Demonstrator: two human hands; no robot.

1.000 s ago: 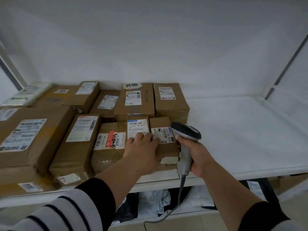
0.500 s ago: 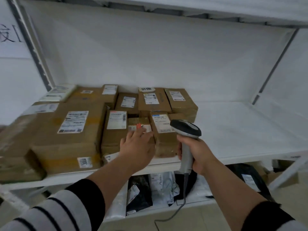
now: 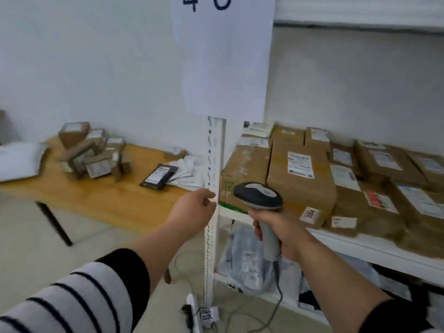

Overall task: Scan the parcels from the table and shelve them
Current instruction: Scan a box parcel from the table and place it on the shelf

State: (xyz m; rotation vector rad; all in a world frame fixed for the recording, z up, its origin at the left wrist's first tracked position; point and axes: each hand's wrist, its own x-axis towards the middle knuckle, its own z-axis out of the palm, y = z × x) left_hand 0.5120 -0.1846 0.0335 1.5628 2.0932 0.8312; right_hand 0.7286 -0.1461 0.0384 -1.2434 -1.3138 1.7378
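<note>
Gripping the scanner (image 3: 258, 194) upright by its handle, the right hand (image 3: 280, 230) hangs before the shelf (image 3: 374, 251) of boxed parcels (image 3: 300, 179). Left hand (image 3: 194, 207), loosely curled and holding nothing, reaches toward the tabletop (image 3: 108, 200), where more parcels (image 3: 92, 150) lie well apart from it. A second ago it rested on a shelved parcel.

Brown cardboard parcels (image 3: 93, 152) heaped on the wooden table (image 3: 115, 200), labelled parcels on the white shelf (image 3: 360, 246) packed side by side (image 3: 300, 179)
</note>
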